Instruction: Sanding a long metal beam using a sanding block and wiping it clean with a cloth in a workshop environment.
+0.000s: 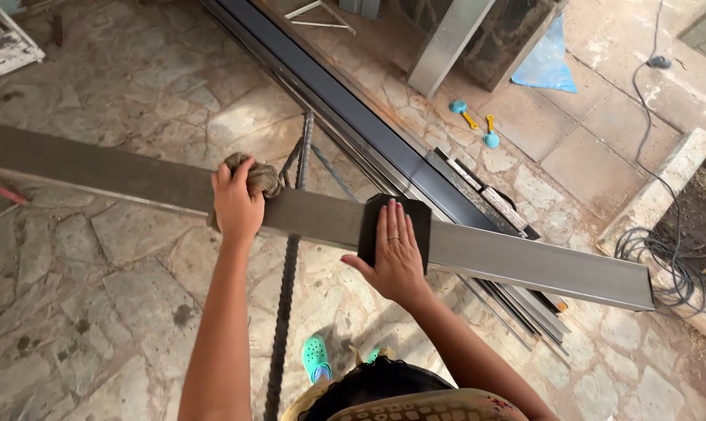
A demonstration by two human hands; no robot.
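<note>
Now, left hand [237, 204] clamped on a bunched brown rag [258, 178] atop the long metal beam [524, 263]; right hand [397, 253] flat, fingers spread, pressing a dark sanding sheet [372, 218] onto that beam, hands apart. Rebar [284, 296] running beneath the beam.

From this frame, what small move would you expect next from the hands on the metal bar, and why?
Probably a short slide of the right hand along the metal bar: it lies flat on a dark sheet draped over the bar's top, while the left hand presses a cloth on the bar, seemingly steadying it.
</note>
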